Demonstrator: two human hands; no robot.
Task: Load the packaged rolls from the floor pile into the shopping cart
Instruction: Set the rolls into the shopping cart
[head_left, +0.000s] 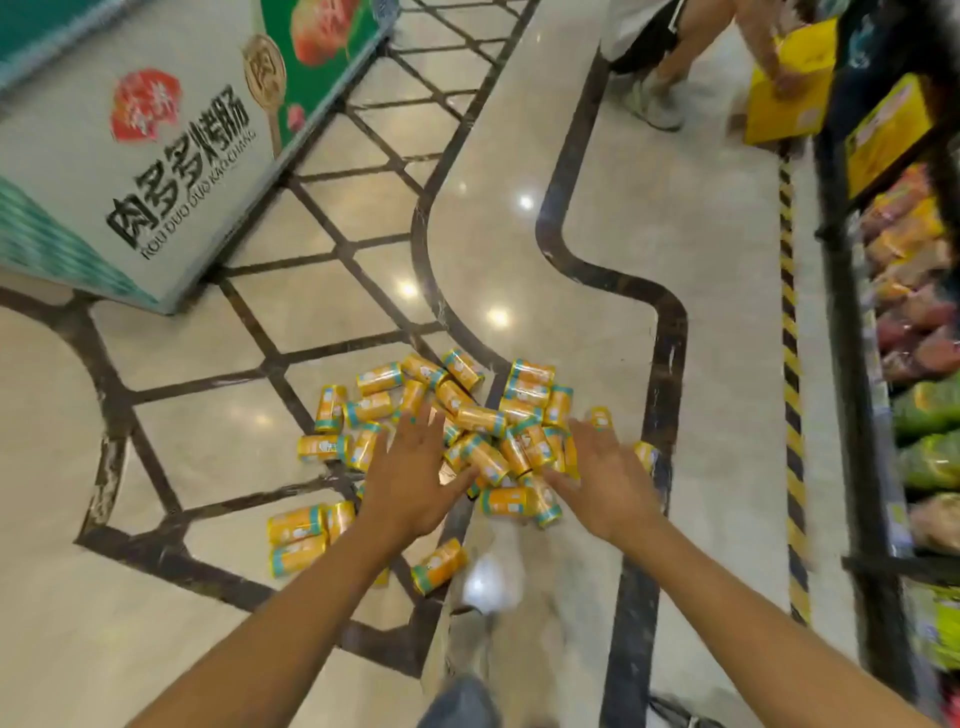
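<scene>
Head view is showing the left hand (415, 478) and the right hand (605, 480) hovering side by side over the pile of packaged rolls (483, 415), palms facing down. The fingers (415, 431) of both hands are lying straight and spread apart, holding nothing. Motion blur is making it impossible to tell whether they are touching the top rolls. This wide, two-handed spread is probably serving to bracket the dense middle of the heap, so that several rolls can be scooped together rather than picked singly.

The rolls, yellow with teal ends, are lying loose on the glossy tiled floor (597, 260), heaped where the hands are aiming and thinning out toward the edges. A few stray rolls (296, 525) are sitting apart on the near left, and they will likely be needing a separate pass.

No shopping cart is showing clearly here, so judging by this, the loading is looking early, with most of the pile on the floor.

A printed display cabinet (130, 171) is standing well to the left, a stocked shelf (909, 364) is running along the right, and another person (654, 62) is handling a yellow box (795, 88) farther up the aisle.
</scene>
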